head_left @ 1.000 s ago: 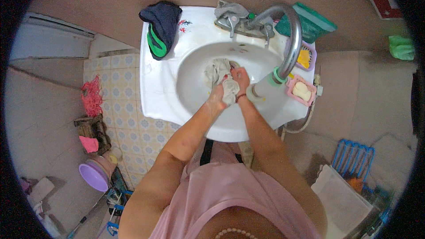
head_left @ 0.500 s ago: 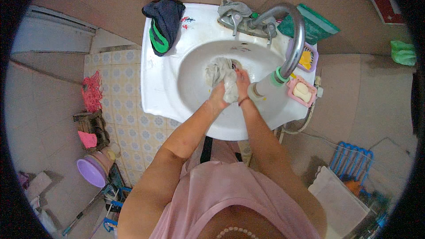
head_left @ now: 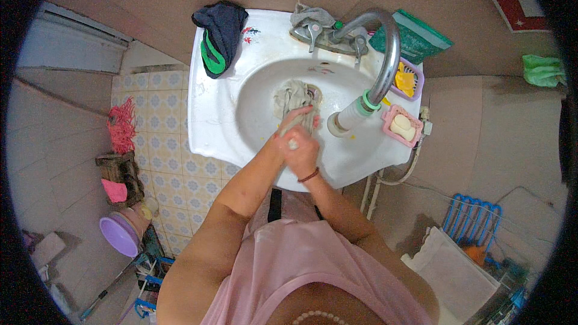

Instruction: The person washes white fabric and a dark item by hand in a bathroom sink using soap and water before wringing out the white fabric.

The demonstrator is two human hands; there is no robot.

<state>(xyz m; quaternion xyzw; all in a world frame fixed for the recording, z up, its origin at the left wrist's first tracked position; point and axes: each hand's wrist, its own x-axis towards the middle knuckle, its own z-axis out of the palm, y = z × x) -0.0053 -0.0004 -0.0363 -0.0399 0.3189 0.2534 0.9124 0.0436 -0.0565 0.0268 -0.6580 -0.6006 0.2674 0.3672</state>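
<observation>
A wet pale grey cloth (head_left: 291, 97) lies bunched in the basin of the white sink (head_left: 256, 114), beside the drain. Its near end runs up between my hands. My right hand (head_left: 304, 151) is closed in a fist around that end, a bit of cloth poking out of it. Just beyond, my left hand (head_left: 293, 123) grips the cloth too, its fingers pointing toward the drain and partly hidden behind the right. To the right of both hands hangs the curved metal faucet (head_left: 392, 54) with a pale hose end; whether water runs is not visible.
A dark cloth with green trim (head_left: 220, 39) drapes over the sink's left corner. On the right rim sit a pink soap dish (head_left: 394, 135), a purple dish (head_left: 417, 88) and a green packet (head_left: 412, 36). Purple basins (head_left: 120, 236) stand on the floor at left.
My hands have come together and drawn nearer to me, the right one crossing left and closing around the cloth's near end. The rest of the cloth stays by the drain.
</observation>
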